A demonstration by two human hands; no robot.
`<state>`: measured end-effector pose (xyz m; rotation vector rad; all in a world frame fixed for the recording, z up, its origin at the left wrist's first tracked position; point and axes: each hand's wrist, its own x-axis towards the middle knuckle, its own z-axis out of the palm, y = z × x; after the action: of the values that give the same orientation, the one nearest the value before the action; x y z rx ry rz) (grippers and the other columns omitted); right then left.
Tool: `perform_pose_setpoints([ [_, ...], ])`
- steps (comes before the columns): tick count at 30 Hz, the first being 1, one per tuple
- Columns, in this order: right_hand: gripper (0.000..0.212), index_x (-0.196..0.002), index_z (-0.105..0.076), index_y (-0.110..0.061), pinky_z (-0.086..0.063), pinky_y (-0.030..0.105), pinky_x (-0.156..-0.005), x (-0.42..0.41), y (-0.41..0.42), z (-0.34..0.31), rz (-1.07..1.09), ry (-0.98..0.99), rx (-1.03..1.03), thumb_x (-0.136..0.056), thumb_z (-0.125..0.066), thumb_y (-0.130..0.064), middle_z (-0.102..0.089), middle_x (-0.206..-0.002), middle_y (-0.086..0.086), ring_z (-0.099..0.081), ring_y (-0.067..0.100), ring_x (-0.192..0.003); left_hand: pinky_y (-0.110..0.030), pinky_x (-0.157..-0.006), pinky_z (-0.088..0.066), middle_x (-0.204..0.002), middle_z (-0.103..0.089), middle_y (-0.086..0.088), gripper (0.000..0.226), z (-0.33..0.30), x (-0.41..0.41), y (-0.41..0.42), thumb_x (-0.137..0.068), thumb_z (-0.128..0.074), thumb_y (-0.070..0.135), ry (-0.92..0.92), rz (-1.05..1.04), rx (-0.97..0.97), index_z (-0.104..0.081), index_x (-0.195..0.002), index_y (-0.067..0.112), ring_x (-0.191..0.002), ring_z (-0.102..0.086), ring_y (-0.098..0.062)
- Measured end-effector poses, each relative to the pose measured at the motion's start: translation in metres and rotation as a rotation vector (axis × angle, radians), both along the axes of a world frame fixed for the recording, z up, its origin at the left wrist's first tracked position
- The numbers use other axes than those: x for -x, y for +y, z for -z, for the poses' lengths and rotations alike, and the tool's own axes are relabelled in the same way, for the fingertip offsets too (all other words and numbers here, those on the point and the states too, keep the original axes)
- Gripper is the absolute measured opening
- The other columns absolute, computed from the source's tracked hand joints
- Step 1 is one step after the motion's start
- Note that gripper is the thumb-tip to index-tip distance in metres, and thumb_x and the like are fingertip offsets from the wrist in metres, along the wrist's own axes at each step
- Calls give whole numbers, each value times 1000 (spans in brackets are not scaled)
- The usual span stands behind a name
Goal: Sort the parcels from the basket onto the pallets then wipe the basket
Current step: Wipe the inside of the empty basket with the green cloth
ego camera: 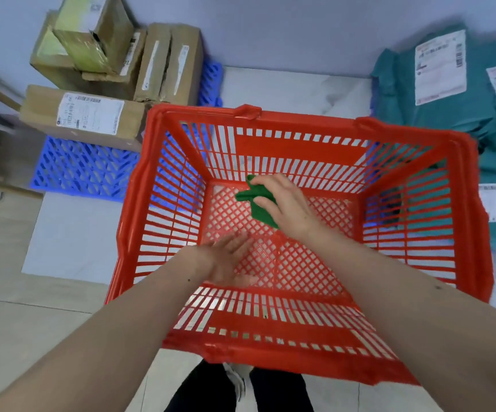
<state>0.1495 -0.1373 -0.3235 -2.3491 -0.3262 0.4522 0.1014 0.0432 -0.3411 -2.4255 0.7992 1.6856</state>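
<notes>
— Where does the basket sit?

— The red basket (pixel 460 203) fills the middle of the view, standing on the pale floor (pixel 62 233), with no parcels inside it. Both forearms reach down into it from six o'clock.

— What is the right hand doing?

— The right hand (pixel 285 203) is low inside, toward the far wall at about twelve o'clock of the basket's bottom. Its fingers and thumb curl round a green cloth (pixel 255 200), which pokes out to the left of the fingers and hangs just above the lattice bottom. Whether the cloth touches the bottom cannot be told.

— And the left?

— The left hand (pixel 228 260) is spread wide, fingers straight, palm turned up and to the right, holding nothing. It hovers inside near the near wall, at about seven o'clock from the right hand, apart from it.

— Where are the parcels?

— The brown boxes (pixel 92 114) are stacked at ten to eleven o'clock on a blue pallet (pixel 83 171) just beside the basket's left corner. The teal bags (pixel 437 84) with white labels are piled at one to three o'clock, touching the basket's right side.
</notes>
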Motion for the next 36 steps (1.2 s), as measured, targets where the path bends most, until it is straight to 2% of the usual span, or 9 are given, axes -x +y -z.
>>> perform_pose_setpoints([
  [3,41,-141,-50,-19,-40,37,-105,-20,21,27,-71,-2,40,-100,-54,-23,-49,-135,6,-48,22,-122,-53,-120,9,-153,40,1,99,14,0,0,-87,-25,79,-4,34,-55,30,-149,24,-145,31,-24],
  [6,44,-142,-50,-22,-31,45,-110,-20,29,51,-179,-124,317,-99,-54,-30,-45,-144,7,-40,29,-131,-52,-120,9,-153,41,-5,111,24,-3,8,-82,-29,84,-58,-83,-117,31,-148,17,-143,34,-25],
  [9,49,-135,-57,-16,-33,46,-110,-4,27,66,-262,-265,430,-87,-68,-17,-52,-141,9,-45,31,-130,-47,-121,8,-153,39,-12,121,29,-5,12,-79,-32,85,-105,-229,-156,32,-147,9,-144,32,-29],
  [14,64,-157,-20,-22,-7,46,-124,-16,41,81,-595,-289,477,-94,-27,-13,-12,-166,0,-8,28,-153,-48,-121,6,-150,43,-18,126,35,-5,2,-77,-37,85,-132,-304,-140,30,-147,5,-140,37,-33],
  [18,64,-158,-15,-23,-5,41,-122,-24,40,95,-592,-247,544,-101,-46,-19,-8,-166,-5,-3,23,-153,-50,-121,6,-147,46,-18,120,38,-7,-1,-79,-35,84,-87,-325,-150,34,-146,11,-138,40,-33],
  [25,77,-151,-36,-15,-30,51,-118,18,-44,90,-123,-102,658,-84,-69,-3,-35,-158,4,-27,30,-146,-52,-121,5,-150,44,-12,118,42,-10,0,-77,-33,86,-71,-371,-155,30,-149,17,-140,37,-30],
  [30,68,-151,-31,-2,-23,49,-120,41,-28,88,416,8,616,-92,-62,-10,-29,-158,19,-25,40,-144,-52,-121,5,-151,43,-13,118,43,-8,1,-77,-31,86,-90,-378,-143,30,-149,17,-141,36,-31],
  [33,69,-152,-33,-10,-19,46,-121,35,11,97,141,-85,553,-91,-65,-19,-30,-158,11,-26,34,-144,-52,-121,4,-150,43,-13,116,42,-8,1,-79,-33,84,-89,-369,-146,30,-149,16,-141,36,-30],
  [36,73,-143,-49,-15,-45,44,-108,32,12,101,-322,-164,421,-78,-79,-10,-46,-149,3,-40,29,-133,-50,-121,2,-151,43,-11,114,36,-11,4,-81,-35,81,-76,-360,-119,29,-150,17,-142,35,-29],
])
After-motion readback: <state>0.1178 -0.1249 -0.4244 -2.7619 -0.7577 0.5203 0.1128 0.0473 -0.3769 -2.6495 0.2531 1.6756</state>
